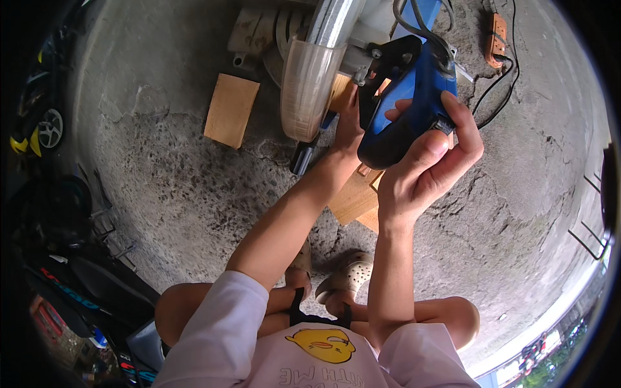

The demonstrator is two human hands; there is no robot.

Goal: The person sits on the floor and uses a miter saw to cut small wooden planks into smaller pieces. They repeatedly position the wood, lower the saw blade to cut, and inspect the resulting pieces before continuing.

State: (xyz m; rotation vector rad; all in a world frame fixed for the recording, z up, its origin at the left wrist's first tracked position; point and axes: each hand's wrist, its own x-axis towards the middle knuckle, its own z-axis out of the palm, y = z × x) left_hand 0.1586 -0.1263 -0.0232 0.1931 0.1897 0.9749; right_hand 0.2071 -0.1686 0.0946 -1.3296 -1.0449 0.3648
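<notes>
A miter saw stands on the floor before me, with a silver blade cover (336, 22) and a clear, dusty blade guard (310, 97). My right hand (430, 158) is wrapped round its blue handle (419, 97), fingers through the loop. Further left, my left hand (350, 126) reaches in below the saw head, beside a light wooden piece (340, 92). The handle and bracket cover most of its fingers, so its grip is hidden. Under my forearms lie several wooden boards (352, 197).
A loose square board (231, 110) lies left of the saw, near its grey base (255, 35). An orange power strip (496, 39) with a black cord (508, 90) is at far right. A motorcycle (84, 284) stands at left. My clogs (347, 277) are close below the boards.
</notes>
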